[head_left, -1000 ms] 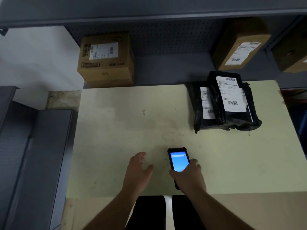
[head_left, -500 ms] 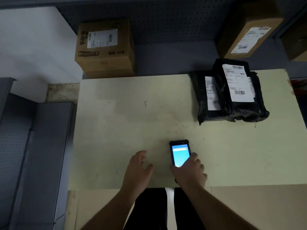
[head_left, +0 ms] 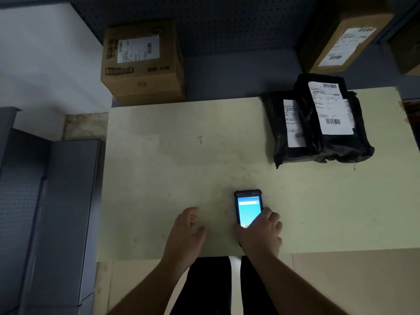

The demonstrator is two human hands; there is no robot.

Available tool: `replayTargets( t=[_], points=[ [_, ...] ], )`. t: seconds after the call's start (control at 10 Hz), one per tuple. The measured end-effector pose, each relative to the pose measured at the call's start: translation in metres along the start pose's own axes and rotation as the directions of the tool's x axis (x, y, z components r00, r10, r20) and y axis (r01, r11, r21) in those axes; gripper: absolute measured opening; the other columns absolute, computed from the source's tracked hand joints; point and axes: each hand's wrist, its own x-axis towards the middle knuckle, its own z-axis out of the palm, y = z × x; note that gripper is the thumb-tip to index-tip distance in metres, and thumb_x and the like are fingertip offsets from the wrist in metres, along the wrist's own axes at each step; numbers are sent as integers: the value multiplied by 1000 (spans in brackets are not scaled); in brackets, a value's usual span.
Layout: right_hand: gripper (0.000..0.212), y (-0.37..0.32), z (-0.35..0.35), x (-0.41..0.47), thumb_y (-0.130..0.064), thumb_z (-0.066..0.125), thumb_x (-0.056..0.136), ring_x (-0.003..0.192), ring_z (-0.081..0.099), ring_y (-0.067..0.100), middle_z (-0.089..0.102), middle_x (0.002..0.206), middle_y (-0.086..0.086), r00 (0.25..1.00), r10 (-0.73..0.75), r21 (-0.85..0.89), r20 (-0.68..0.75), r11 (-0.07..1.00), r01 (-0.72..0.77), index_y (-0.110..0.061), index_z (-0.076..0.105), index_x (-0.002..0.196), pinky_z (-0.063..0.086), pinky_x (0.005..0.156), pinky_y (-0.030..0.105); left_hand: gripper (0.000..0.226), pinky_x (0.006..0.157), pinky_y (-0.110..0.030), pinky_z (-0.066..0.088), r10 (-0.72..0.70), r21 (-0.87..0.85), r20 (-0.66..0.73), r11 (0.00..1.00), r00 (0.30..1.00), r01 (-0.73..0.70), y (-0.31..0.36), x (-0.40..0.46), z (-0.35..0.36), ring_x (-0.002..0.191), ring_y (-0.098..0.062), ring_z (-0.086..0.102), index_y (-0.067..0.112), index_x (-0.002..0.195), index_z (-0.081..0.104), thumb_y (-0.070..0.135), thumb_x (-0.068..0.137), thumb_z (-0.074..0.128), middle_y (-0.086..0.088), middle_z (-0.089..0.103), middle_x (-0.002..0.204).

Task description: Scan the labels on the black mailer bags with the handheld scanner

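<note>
Head view, the only 1 we have, looking down on a pale green table (head_left: pixel 172 160). Near the front edge lies the handheld scanner (head_left: pixel 248 206), a phone-shaped unit in a dark bumper case, screen lit blue and facing up. Our right hand (head_left: pixel 261 233) sits over its lower end, fingers curled onto the body and the thumb along the left side; whether it is lifted clear of the table or only pressed there, we cannot tell. Our left hand (head_left: pixel 185 230) rests just beside it on the table, fingers loosely spread, holding nothing.

Far right, well apart from the scanner, are 2 black mailer bags: the upper bag (head_left: pixel 354 142) overlaps the lower bag (head_left: pixel 279 123), each with a white label, barcodes facing up. 2 cardboard boxes, the left box (head_left: pixel 143 83) and the right box (head_left: pixel 329 42), stand behind the table.

Our read: the scanner looks rigid and light, and the rubbery case should give grip, so we would take it by the lower sides and keep the top end clear for aiming. The bags look soft, glossy and slippery; they will sag, so we would flatten a wrinkled label with the free hand.
</note>
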Motion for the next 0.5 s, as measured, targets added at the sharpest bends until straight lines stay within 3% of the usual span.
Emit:
replayTargets(
  t=[0.3, 0.5],
  points=[
    [93, -4, -20, -1, -61, 75, 85, 136, 48, 28, 45, 152, 6, 997, -65, 40, -44, 997, 66, -17, 33, 155, 51, 104, 49, 50, 90, -21, 40, 14, 48, 55, 999, 998, -17, 6, -2, 1, 108, -8, 56, 26, 139, 52, 19, 91, 67, 7, 57, 121],
    [82, -8, -50, 3, -52, 70, 93, 140, 46, 28, 46, 155, 6, 981, -191, 71, -35, 979, 193, -16, 36, 157, 48, 108, 47, 51, 89, -21, 40, 26, 0, 8, 1000, 1000, -26, 27, 2, -1, 106, -8, 55, 26, 138, 53, 18, 90, 67, 7, 56, 117]
  ],
)
